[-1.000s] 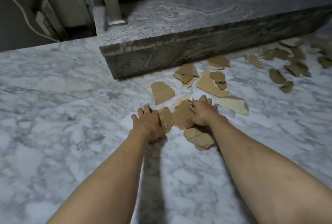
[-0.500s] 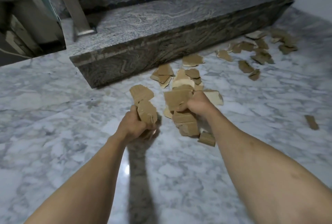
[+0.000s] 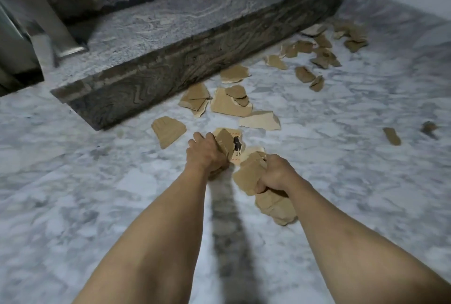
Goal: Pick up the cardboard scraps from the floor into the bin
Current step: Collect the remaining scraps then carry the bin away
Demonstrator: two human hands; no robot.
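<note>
Both hands low over a white, grey-veined marble floor [image 3: 73, 194], apart from each other, each clamped on torn brown cardboard. Left hand [image 3: 206, 152] curled round a folded brown cardboard scrap [image 3: 224, 144], with a pale printed piece carrying black lettering [image 3: 237, 148] just right of it, whether lifted or lying flat hard to tell. Right hand [image 3: 275, 174] gripping a wide, ragged brown cardboard bundle [image 3: 249, 177], with a crumpled lower piece [image 3: 275, 208] hanging or lying beneath the wrist, contact with the floor unclear. No bin anywhere in view, so nothing counted as deposited from this view; judged as early to middle in the job, at the gathering stage. Plenty left on the floor: a ribbed tan scrap [image 3: 168, 130] just left of the left hand, a pale flat shard [image 3: 260, 120] beyond the hands, a cluster of overlapping brown pieces [image 3: 219, 101] against the foot of a dark grey granite step [image 3: 195, 35], a rounded piece [image 3: 234, 74] farther along that step, a scattered far-right group [image 3: 324, 47] near the step's end, and a lone strip [image 3: 391, 136] well apart on the right, with a darker blurred bit [image 3: 428, 128] beside it. Likely still needed: carrying both handfuls off to the bin, then several more trips for the rest.
</note>
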